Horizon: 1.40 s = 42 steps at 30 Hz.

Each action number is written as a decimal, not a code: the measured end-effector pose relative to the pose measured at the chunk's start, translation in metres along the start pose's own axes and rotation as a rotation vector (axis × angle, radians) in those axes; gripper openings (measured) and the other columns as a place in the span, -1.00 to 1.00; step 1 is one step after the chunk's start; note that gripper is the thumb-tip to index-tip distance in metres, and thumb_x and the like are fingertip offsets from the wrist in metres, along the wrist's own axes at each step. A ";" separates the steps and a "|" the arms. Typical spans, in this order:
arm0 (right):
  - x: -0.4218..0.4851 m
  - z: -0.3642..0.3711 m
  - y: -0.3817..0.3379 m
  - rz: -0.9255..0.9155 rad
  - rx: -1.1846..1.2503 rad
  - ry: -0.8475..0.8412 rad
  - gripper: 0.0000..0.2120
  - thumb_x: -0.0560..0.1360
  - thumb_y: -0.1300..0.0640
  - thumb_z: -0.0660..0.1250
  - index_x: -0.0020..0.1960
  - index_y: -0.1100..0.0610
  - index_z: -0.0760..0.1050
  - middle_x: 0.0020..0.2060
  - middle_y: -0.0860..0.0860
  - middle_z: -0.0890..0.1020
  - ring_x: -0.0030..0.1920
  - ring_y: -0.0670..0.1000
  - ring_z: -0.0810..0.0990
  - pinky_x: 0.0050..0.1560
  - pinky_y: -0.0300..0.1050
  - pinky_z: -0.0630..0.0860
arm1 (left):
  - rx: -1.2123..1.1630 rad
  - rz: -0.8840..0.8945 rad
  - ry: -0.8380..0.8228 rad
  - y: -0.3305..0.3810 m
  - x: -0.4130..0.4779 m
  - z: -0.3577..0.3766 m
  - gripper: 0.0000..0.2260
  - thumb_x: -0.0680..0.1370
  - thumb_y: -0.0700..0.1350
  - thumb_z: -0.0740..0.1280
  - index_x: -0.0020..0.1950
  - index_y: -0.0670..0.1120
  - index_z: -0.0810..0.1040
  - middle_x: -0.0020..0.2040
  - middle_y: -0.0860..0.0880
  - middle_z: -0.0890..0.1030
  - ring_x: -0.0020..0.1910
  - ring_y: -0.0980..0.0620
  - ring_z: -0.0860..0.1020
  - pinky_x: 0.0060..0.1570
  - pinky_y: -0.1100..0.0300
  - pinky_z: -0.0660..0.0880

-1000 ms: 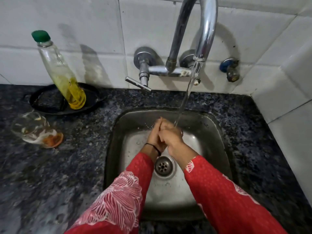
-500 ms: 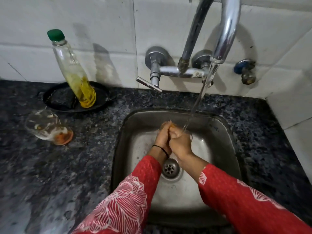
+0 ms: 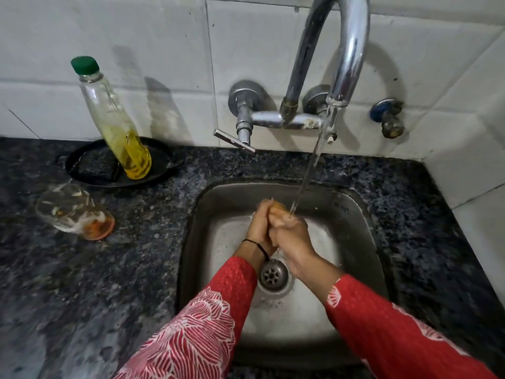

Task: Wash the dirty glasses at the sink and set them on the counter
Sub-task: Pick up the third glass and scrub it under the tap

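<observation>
A: Which step was in hand?

B: By my reading, the rinse. The granite counter (image 3: 273,165) ran round the steel sink (image 3: 363,242), and the wall tap (image 3: 347,50) was running a thin stream into the far half of the basin. Both hands were held together in that water, just far of the drain (image 3: 274,275).

A: And the glasses?

B: One dirty glass (image 3: 73,212) lay on its side on the counter, left of the sink, with orange residue at its base, near the black dish (image 3: 164,170) that held the soap bottle (image 3: 117,124) and a dark scrubber (image 3: 95,165). Something small and orange-tinted (image 3: 277,207) showed between the fingers at the stream; it may have been the second glass, but I couldn't tell.

A: The hands themselves?

B: The left hand (image 3: 261,227) was curled against the right, a black band on its wrist. The right hand (image 3: 291,233) was folded over it, fingers bent, with the water landing at its far edge. Whether either was truly gripping that thing, or just rubbing the other, I couldn't tell.

A: Next move?

B: Probably a reach left for the lying glass, and a firm hold, since wet fingers on glass slip
</observation>
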State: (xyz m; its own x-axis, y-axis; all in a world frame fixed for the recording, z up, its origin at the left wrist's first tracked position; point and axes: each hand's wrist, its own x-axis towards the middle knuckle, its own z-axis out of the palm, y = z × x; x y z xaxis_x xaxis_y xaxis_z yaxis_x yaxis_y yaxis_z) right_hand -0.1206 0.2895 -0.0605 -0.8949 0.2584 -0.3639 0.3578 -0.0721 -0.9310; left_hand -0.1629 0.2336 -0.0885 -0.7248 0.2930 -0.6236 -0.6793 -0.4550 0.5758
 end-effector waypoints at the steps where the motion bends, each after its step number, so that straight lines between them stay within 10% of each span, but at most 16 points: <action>1: -0.003 -0.003 0.004 -0.116 -0.113 -0.089 -0.62 0.43 0.50 0.20 0.10 0.17 0.59 0.04 0.08 0.65 0.09 -0.02 0.61 0.12 -0.18 0.55 | 0.026 -0.005 0.021 0.002 -0.001 0.000 -0.72 0.62 -0.01 0.14 -0.27 -0.06 0.38 -0.49 0.02 0.53 -0.48 0.12 0.53 -0.37 0.30 0.51; 3: -0.010 -0.018 0.007 -0.280 -0.380 -0.278 -0.75 0.54 0.28 0.22 0.15 0.07 0.54 0.09 -0.01 0.62 0.17 -0.03 0.57 0.30 0.05 0.48 | 0.113 -0.115 0.059 0.006 -0.002 -0.002 -0.73 0.61 0.05 0.17 -0.13 -0.12 0.46 -0.30 -0.11 0.58 -0.30 -0.01 0.57 -0.16 0.13 0.53; 6: -0.009 -0.044 -0.001 -0.483 -0.912 -0.479 -0.78 0.63 0.10 0.10 0.21 -0.05 0.43 0.18 -0.20 0.50 0.20 -0.37 0.40 0.36 -0.25 0.34 | 0.156 -0.210 0.057 0.009 0.001 -0.007 -0.64 0.60 0.13 0.16 -0.02 -0.16 0.50 -0.15 -0.18 0.57 -0.17 -0.08 0.56 -0.07 0.04 0.51; 9: -0.014 -0.037 -0.008 -0.473 -0.653 -0.337 -0.84 0.62 0.04 0.14 0.06 -0.04 0.51 0.05 -0.17 0.59 0.09 -0.32 0.51 0.15 -0.33 0.43 | 0.081 -0.171 0.008 0.010 -0.001 -0.010 -0.50 0.56 0.18 0.18 0.11 -0.25 0.55 -0.04 -0.22 0.63 -0.07 -0.12 0.60 0.06 0.02 0.51; 13: 0.011 0.005 0.009 0.002 -0.119 0.062 -0.69 0.59 -0.04 0.21 0.15 0.13 0.59 0.08 0.08 0.67 0.13 0.09 0.62 -0.19 -0.51 0.46 | 0.083 -0.048 -0.061 -0.003 -0.001 0.003 -0.73 0.60 0.11 0.13 -0.19 0.02 0.48 -0.42 0.08 0.61 -0.41 0.21 0.56 -0.24 0.39 0.44; 15: 0.010 0.004 0.015 -0.054 -0.135 0.082 -0.72 0.59 0.06 0.22 0.16 0.19 0.58 0.09 0.14 0.67 0.16 0.12 0.61 -0.03 -0.47 0.50 | 0.132 -0.072 -0.015 0.001 -0.005 0.008 -0.73 0.63 0.06 0.10 -0.24 0.05 0.39 -0.51 0.09 0.54 -0.46 0.21 0.53 -0.26 0.38 0.44; 18: -0.002 -0.021 0.011 -0.313 -0.264 -0.179 -0.83 0.55 0.32 0.20 -0.02 0.17 0.56 -0.06 -0.02 0.65 -0.01 -0.08 0.61 0.05 -0.15 0.53 | 0.129 -0.189 0.065 0.011 0.000 0.000 -0.69 0.60 0.08 0.19 -0.08 -0.15 0.53 -0.16 -0.17 0.62 -0.20 -0.07 0.58 -0.07 0.03 0.53; 23: 0.005 -0.050 0.003 -0.550 -1.052 -0.518 -0.78 0.63 0.10 0.12 0.22 0.01 0.44 0.14 -0.14 0.54 0.22 -0.16 0.49 0.22 -0.48 0.27 | 0.076 -0.221 0.064 0.003 -0.006 -0.004 -0.49 0.59 0.18 0.11 0.15 -0.25 0.53 -0.04 -0.22 0.65 -0.15 -0.10 0.62 -0.29 0.12 0.59; 30: -0.003 -0.005 -0.007 -0.018 -0.099 0.025 -0.77 0.50 0.31 0.28 0.04 0.14 0.66 -0.01 0.09 0.71 0.07 0.07 0.66 0.22 0.05 0.54 | -0.070 -0.039 -0.033 -0.009 -0.011 0.003 -0.64 0.60 0.08 0.17 -0.25 -0.05 0.62 -0.31 -0.05 0.64 -0.29 0.05 0.63 -0.16 0.19 0.54; 37: -0.011 -0.048 -0.018 -0.502 -1.079 -0.519 -0.78 0.56 0.19 0.06 -0.03 0.13 0.49 -0.01 0.09 0.57 0.07 0.09 0.53 0.22 0.11 0.43 | 0.070 -0.242 -0.003 0.007 -0.008 -0.002 -0.47 0.59 0.23 0.09 0.02 -0.22 0.56 -0.16 -0.20 0.68 -0.10 -0.12 0.62 -0.11 0.06 0.55; 39: -0.018 -0.045 -0.020 -0.550 -1.472 -0.467 -0.67 0.58 0.22 0.05 0.21 0.24 0.50 0.21 0.20 0.52 0.26 0.20 0.44 0.28 0.05 0.32 | -0.006 -0.213 -0.037 0.002 -0.004 -0.004 -0.44 0.57 0.25 0.09 0.00 -0.23 0.58 -0.16 -0.20 0.69 -0.11 -0.11 0.64 -0.03 0.06 0.52; 42: -0.026 -0.027 -0.026 -0.410 -1.334 -0.299 -0.71 0.56 0.28 0.13 0.22 0.24 0.49 0.19 0.20 0.54 0.23 0.21 0.47 0.18 0.00 0.39 | -0.142 -0.136 -0.075 -0.006 -0.005 -0.009 -0.43 0.56 0.24 0.12 0.05 -0.26 0.60 -0.13 -0.18 0.69 -0.14 -0.09 0.65 0.05 0.06 0.53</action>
State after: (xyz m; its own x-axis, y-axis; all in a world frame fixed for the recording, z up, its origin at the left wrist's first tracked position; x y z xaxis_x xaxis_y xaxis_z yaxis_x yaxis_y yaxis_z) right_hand -0.0995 0.3103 -0.0266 -0.9563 -0.1823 -0.2286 -0.1065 0.9454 -0.3081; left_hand -0.1542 0.2270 -0.0940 -0.6376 0.4193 -0.6462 -0.7524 -0.5192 0.4055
